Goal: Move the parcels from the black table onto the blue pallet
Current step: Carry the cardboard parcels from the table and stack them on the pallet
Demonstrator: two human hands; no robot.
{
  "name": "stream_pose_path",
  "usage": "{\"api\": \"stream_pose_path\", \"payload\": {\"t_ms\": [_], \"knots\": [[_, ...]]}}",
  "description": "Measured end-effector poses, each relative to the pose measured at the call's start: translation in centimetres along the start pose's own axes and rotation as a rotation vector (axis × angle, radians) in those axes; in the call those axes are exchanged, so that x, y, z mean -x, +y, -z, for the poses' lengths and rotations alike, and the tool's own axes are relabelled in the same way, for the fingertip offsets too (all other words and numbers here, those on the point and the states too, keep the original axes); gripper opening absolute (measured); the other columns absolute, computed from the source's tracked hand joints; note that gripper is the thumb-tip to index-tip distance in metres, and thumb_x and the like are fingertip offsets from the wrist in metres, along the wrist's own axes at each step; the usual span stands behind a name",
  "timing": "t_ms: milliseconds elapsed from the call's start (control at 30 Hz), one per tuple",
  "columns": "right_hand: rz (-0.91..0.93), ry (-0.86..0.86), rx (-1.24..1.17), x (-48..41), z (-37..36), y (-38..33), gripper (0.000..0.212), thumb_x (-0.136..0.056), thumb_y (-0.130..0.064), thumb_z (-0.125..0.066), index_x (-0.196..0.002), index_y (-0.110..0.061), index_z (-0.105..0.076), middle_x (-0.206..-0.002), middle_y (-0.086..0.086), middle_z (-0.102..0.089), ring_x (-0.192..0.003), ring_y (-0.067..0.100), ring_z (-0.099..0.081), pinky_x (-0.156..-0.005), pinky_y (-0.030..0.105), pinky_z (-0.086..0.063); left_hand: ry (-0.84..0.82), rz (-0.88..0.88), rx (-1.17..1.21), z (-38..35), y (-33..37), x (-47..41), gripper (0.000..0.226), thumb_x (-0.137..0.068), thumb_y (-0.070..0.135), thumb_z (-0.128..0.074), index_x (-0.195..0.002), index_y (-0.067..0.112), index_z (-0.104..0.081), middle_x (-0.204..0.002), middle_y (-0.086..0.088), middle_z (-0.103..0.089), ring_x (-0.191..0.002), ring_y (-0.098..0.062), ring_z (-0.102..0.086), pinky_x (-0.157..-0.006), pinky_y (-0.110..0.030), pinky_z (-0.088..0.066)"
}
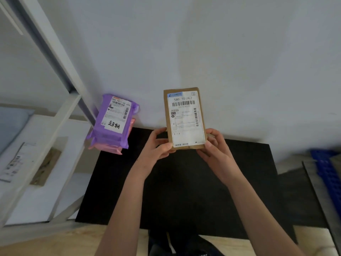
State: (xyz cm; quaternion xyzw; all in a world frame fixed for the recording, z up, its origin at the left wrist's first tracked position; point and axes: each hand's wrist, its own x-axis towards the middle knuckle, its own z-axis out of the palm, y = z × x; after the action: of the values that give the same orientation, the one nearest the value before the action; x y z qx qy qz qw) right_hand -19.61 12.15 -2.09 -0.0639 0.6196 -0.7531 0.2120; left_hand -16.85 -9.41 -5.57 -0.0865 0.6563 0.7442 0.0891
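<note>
Both hands hold a brown parcel upright above the black counter, its white shipping label with barcodes facing the camera. The left hand grips the lower left edge with its fingers curled behind and its thumb in front; the right hand pinches the lower right corner the same way. At the counter's far left corner a purple parcel lies on top of a pink parcel, its label marked with handwritten characters. The blue pallet shows at the right edge, well apart from the held parcel. A white shelf frame stands to the left.
</note>
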Motion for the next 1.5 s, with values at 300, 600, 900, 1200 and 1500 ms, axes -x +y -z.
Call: {"api": "stream_pose_path", "payload": {"t_ms": [300,600,900,1200,1500], "knots": [[0.084,0.171,0.098,3.6,1.2,0.9,0.052,-0.078,-0.041,-0.068,-0.126,-0.031,-0.051,-0.128,0.008,-0.058,-0.12,0.024,-0.059,-0.102,0.045,-0.048,-0.134,0.007,-0.009,-2.9,-0.2,0.6,0.073,-0.06,0.062,-0.076,-0.123,0.046,-0.043,-0.122,0.0,-0.061,-0.11,-0.019,-0.064,-0.098,-0.042,-0.051],[0.068,0.235,0.097,8.2,4.2,0.5,0.081,-0.068,-0.063,-0.074,-0.139,-0.041,-0.041,-0.137,-0.005,-0.057,-0.126,0.021,-0.056,-0.103,0.045,-0.048,-0.262,-0.031,-0.121,-7.3,1.0,1.1,0.067,-0.067,0.058,-0.07,-0.126,0.041,-0.044,-0.128,0.001,-0.056,-0.119,-0.019,-0.058,-0.096,-0.045,-0.051],[0.099,0.417,0.105,17.3,12.4,-1.3,0.094,-0.058,-0.071,-0.075,-0.139,-0.038,-0.04,-0.137,-0.005,-0.055,-0.121,0.019,-0.059,-0.103,0.05,-0.047,-0.391,-0.038,-0.127,-19.7,1.4,2.6,0.078,-0.062,0.059,-0.075,-0.128,0.027,-0.049,-0.128,-0.004,-0.06,-0.12,-0.02,-0.057,-0.102,-0.046,-0.047],[0.092,0.608,0.069,31.7,23.9,-0.8,0.083,-0.063,-0.067,-0.075,-0.137,-0.044,-0.044,-0.131,-0.008,-0.06,-0.118,0.02,-0.061,-0.101,0.049,-0.048,-0.591,0.003,-0.162,-36.4,-2.6,6.9,0.061,-0.07,0.049,-0.069,-0.125,0.028,-0.051,-0.117,0.006,-0.066,-0.114,-0.014,-0.062,-0.096,-0.034,-0.051],[0.083,0.781,0.019,42.9,32.9,-0.8,0.073,-0.063,-0.065,-0.076,-0.129,-0.047,-0.053,-0.131,0.0,-0.061,-0.115,0.022,-0.063,-0.103,0.052,-0.045,-0.706,0.106,-0.145,-50.4,-6.3,11.2,0.062,-0.066,0.051,-0.069,-0.122,0.029,-0.052,-0.118,0.003,-0.067,-0.111,-0.014,-0.063,-0.096,-0.034,-0.051]]}}
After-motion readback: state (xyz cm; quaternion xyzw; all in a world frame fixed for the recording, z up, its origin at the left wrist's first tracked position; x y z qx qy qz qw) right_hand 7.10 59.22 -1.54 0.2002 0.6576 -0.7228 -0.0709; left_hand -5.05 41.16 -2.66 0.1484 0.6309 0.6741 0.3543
